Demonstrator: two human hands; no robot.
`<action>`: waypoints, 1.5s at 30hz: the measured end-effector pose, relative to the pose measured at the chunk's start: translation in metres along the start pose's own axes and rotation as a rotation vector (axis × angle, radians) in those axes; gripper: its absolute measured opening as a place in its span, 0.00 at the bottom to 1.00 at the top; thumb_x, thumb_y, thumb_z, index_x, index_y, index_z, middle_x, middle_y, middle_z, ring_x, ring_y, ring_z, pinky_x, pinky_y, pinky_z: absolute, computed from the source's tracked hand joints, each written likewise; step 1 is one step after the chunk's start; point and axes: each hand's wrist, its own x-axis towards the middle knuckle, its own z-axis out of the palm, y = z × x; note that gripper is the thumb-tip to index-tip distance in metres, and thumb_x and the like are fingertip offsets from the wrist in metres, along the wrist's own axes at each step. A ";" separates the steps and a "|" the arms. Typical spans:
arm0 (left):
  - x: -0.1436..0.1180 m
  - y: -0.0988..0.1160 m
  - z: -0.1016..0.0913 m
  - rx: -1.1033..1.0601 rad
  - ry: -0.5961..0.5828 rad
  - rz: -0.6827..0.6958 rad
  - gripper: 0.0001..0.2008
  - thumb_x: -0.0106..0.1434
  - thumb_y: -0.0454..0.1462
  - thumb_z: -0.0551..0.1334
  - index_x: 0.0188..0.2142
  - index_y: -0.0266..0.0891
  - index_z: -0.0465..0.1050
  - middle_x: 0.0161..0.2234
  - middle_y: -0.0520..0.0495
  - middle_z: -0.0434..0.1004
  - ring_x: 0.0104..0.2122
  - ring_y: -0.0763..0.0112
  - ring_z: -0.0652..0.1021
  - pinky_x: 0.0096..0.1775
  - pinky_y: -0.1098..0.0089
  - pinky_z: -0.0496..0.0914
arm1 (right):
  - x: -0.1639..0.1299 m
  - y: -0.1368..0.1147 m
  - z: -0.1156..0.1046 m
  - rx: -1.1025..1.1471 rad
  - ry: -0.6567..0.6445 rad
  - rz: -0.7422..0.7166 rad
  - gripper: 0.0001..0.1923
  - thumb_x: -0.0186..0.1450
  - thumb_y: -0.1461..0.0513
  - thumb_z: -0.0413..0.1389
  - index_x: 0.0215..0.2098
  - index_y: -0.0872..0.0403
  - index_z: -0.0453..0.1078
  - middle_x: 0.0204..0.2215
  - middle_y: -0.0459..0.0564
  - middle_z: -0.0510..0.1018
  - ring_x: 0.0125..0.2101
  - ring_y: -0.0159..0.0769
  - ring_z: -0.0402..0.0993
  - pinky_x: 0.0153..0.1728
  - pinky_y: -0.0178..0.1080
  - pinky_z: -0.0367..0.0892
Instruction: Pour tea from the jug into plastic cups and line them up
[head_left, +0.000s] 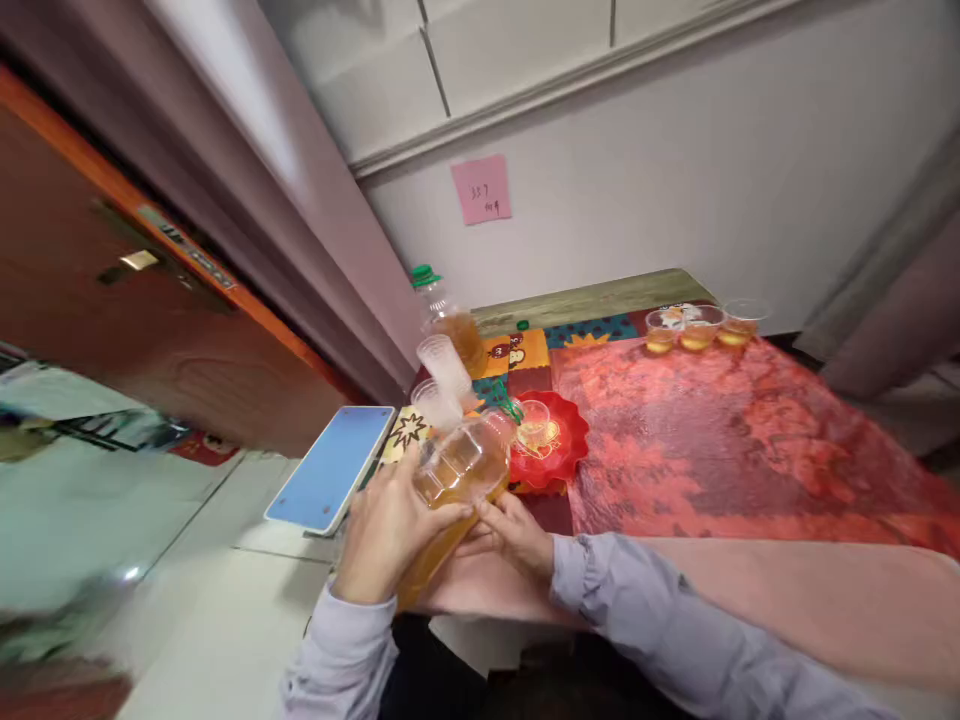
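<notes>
Fingers of left hand (386, 535) and seemingly right hand (514, 535) grip tilted bottle (457, 475).

View tilted. Plain white painted wall (675, 180) at the back, with a grey moulding strip (570, 85) running across it and white panelled sections (517, 40) above. Pink square sticky note (481, 189) stuck on the wall, handwriting too small to read. Reddish-brown wooden door (112, 330) at left, orange edge, brass-coloured metal lock plate (139, 260). Grey door frame (247, 170) beside it. Pale glossy tiled floor (187, 600) below, reflecting a light spot. Low table (592, 297) with a light wood-grain edge, covered by a red patterned cloth (735, 440). Grey curtain (900, 300) at right. Lighting even, diffuse.
</notes>
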 end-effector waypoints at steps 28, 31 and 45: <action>0.001 0.013 -0.006 0.075 -0.056 -0.108 0.45 0.56 0.53 0.71 0.69 0.43 0.60 0.58 0.36 0.78 0.57 0.46 0.78 0.53 0.55 0.71 | -0.001 0.000 0.000 0.016 -0.009 -0.019 0.37 0.64 0.41 0.65 0.61 0.53 0.66 0.52 0.57 0.79 0.42 0.40 0.83 0.42 0.45 0.81; 0.000 0.013 -0.006 0.071 -0.048 -0.099 0.45 0.56 0.53 0.71 0.68 0.42 0.61 0.57 0.36 0.78 0.58 0.46 0.78 0.54 0.56 0.71 | -0.001 0.000 0.000 0.012 -0.004 -0.024 0.36 0.64 0.41 0.65 0.60 0.53 0.67 0.51 0.56 0.80 0.41 0.40 0.83 0.42 0.45 0.82; 0.000 0.017 -0.011 0.087 -0.067 -0.100 0.45 0.56 0.54 0.70 0.68 0.45 0.59 0.57 0.38 0.79 0.56 0.49 0.79 0.51 0.59 0.72 | -0.002 -0.003 0.001 0.003 -0.007 -0.002 0.39 0.64 0.41 0.65 0.63 0.53 0.64 0.52 0.57 0.80 0.42 0.40 0.83 0.44 0.47 0.81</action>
